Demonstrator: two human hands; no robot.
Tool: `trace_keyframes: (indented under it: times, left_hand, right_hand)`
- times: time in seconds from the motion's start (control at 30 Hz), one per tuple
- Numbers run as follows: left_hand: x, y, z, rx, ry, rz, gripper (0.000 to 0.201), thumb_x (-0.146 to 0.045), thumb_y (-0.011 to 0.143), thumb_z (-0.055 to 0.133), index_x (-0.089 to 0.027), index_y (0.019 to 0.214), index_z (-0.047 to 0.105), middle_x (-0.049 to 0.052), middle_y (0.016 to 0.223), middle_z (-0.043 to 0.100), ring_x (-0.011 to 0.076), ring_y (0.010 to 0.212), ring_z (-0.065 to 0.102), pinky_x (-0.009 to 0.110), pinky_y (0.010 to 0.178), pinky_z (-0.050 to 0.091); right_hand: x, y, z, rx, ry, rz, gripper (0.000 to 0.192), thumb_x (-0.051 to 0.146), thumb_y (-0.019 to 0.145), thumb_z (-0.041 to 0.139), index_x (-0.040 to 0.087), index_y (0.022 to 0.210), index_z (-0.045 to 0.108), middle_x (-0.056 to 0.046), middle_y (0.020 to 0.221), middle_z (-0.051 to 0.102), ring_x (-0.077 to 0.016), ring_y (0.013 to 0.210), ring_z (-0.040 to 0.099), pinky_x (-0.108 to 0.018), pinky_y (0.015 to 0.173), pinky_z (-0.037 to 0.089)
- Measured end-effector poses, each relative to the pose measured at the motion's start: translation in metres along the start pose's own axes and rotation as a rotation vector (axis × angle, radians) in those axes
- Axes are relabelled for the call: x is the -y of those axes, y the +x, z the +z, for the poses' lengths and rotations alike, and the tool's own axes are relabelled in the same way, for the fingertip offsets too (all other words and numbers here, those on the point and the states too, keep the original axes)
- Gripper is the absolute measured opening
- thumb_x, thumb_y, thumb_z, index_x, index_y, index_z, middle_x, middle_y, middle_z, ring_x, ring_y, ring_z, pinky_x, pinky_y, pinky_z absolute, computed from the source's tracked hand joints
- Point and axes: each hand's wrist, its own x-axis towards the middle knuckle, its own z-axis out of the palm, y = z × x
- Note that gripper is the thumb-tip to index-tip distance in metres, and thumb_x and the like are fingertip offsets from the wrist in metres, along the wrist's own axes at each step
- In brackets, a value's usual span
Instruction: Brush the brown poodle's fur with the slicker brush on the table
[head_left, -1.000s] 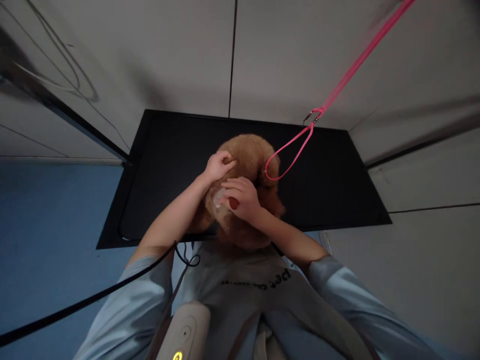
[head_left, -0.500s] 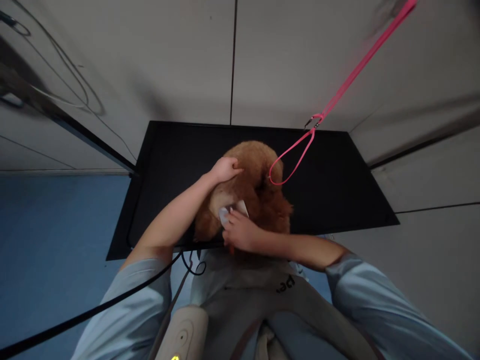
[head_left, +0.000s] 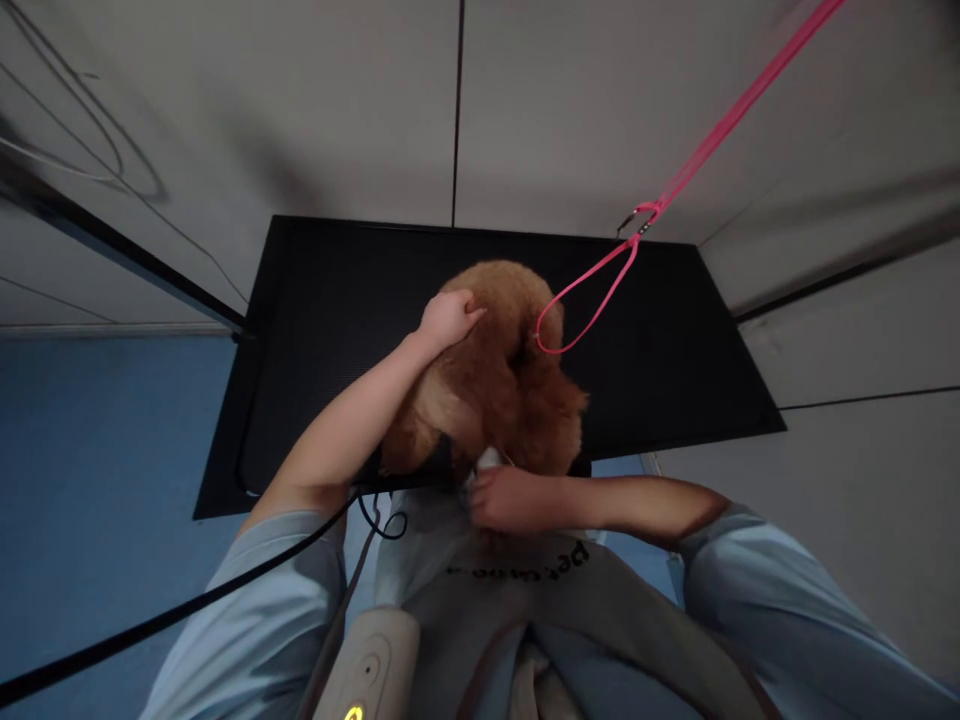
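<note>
A curly brown dog [head_left: 499,285] is on the black grooming table [head_left: 660,340], close to its near edge. My left hand [head_left: 448,318] is closed on the fur of the dog's back, with most of its fingers hidden. Below the dog, at the table's near edge, my right hand [head_left: 514,500] is closed round a small whitish flat thing [head_left: 489,460]. Motion blur and my fingers hide what kind of thing it is. A pink loop leash [head_left: 589,300] hangs down beside the dog's right side in the view.
A black post [head_left: 127,245] rises at the table's left. A black cable [head_left: 187,625] crosses in front of my left arm. A pale device with a yellow light [head_left: 371,660] hangs at my front. A grey wall [head_left: 360,110] stands behind the table.
My right hand has moved down towards me with the whitish thing, away from the dog's pale fur patch. My left hand keeps its hold on the dog. The view has shifted slightly.
</note>
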Motion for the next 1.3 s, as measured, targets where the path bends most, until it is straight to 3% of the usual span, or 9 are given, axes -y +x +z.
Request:
trace_keyframes:
  times: [0.1,0.23,0.47,0.63,0.73,0.8,1.0,1.17,1.3]
  left_hand:
    - [-0.001,-0.001,0.002,-0.021,-0.018,-0.001,0.032,-0.036,0.076,0.064,-0.019,0.058,0.045,0.001,0.057,0.048,0.0152,0.058,0.044,0.028,0.059,0.029]
    - [0.006,-0.004,0.004,-0.161,-0.011,-0.097,0.032,-0.039,0.079,0.06,-0.019,0.06,0.043,0.0,0.057,0.046,0.0139,0.056,0.04,0.028,0.058,0.027]
    - [0.014,-0.021,0.004,-0.321,-0.008,-0.251,0.023,-0.035,0.082,0.053,-0.018,0.066,0.049,0.002,0.061,0.049,0.0157,0.061,0.046,0.029,0.06,0.031]
    - [-0.028,-0.078,-0.001,-0.244,-0.03,0.107,0.024,-0.035,0.084,0.05,-0.017,0.089,0.063,0.007,0.094,0.063,0.0206,0.094,0.054,0.036,0.09,0.039]
    - [-0.045,-0.114,0.007,-0.002,-0.003,0.345,0.023,-0.036,0.083,0.051,-0.022,0.091,0.068,0.004,0.107,0.064,0.0241,0.11,0.051,0.048,0.105,0.026]
    - [-0.044,-0.125,0.016,0.017,0.069,0.377,0.02,-0.037,0.079,0.056,-0.022,0.083,0.068,0.005,0.103,0.066,0.0271,0.113,0.05,0.053,0.108,0.019]
    - [-0.021,-0.1,0.033,-0.145,0.173,0.187,0.032,-0.034,0.083,0.049,-0.018,0.055,0.051,0.008,0.069,0.06,0.025,0.085,0.056,0.043,0.091,0.037]
    - [-0.029,-0.069,0.029,-0.177,0.188,0.048,0.034,-0.037,0.084,0.046,-0.017,0.056,0.05,0.007,0.063,0.055,0.0242,0.082,0.055,0.039,0.087,0.037]
    - [-0.033,-0.058,0.024,-0.151,0.27,0.004,0.038,-0.039,0.086,0.041,-0.016,0.058,0.054,0.009,0.065,0.058,0.0243,0.082,0.056,0.037,0.085,0.037]
  right_hand:
    - [-0.011,-0.001,-0.025,-0.065,0.09,0.044,0.02,0.034,0.089,0.053,0.02,0.08,0.064,-0.001,0.08,0.064,-0.0148,0.074,0.056,-0.027,0.066,0.042]
    - [-0.043,0.001,-0.04,-0.297,-0.172,0.193,0.03,0.037,0.093,0.044,0.017,0.081,0.063,-0.008,0.092,0.063,-0.0216,0.098,0.051,-0.037,0.094,0.037]
    - [0.014,-0.064,0.055,-0.22,-0.095,0.112,0.029,0.04,0.09,0.051,0.018,0.076,0.061,-0.007,0.084,0.063,-0.0206,0.098,0.052,-0.037,0.097,0.036]
    - [0.034,-0.063,0.045,-0.14,-0.002,0.084,0.023,0.035,0.087,0.055,0.018,0.074,0.062,-0.004,0.073,0.063,-0.0175,0.078,0.056,-0.03,0.077,0.041]
    - [0.015,-0.043,0.032,-0.286,-0.111,0.161,0.023,0.034,0.089,0.051,0.017,0.081,0.065,-0.006,0.081,0.065,-0.0193,0.083,0.055,-0.033,0.08,0.041]
    - [0.008,-0.038,0.039,-0.343,-0.191,0.183,0.022,0.032,0.089,0.052,0.016,0.082,0.065,-0.008,0.086,0.065,-0.0218,0.089,0.055,-0.038,0.088,0.038]
    - [0.045,-0.062,0.076,-0.102,0.001,0.117,0.022,0.036,0.085,0.057,0.017,0.076,0.065,-0.006,0.078,0.066,-0.0182,0.075,0.056,-0.031,0.07,0.042]
    - [0.029,-0.045,0.048,-0.326,-0.103,0.181,0.024,0.036,0.089,0.051,0.016,0.086,0.065,-0.008,0.089,0.065,-0.0211,0.092,0.055,-0.036,0.087,0.04]
    - [0.018,-0.049,0.068,-0.366,-0.155,0.318,0.025,0.035,0.09,0.052,0.015,0.083,0.065,-0.009,0.089,0.065,-0.0222,0.099,0.054,-0.04,0.101,0.031]
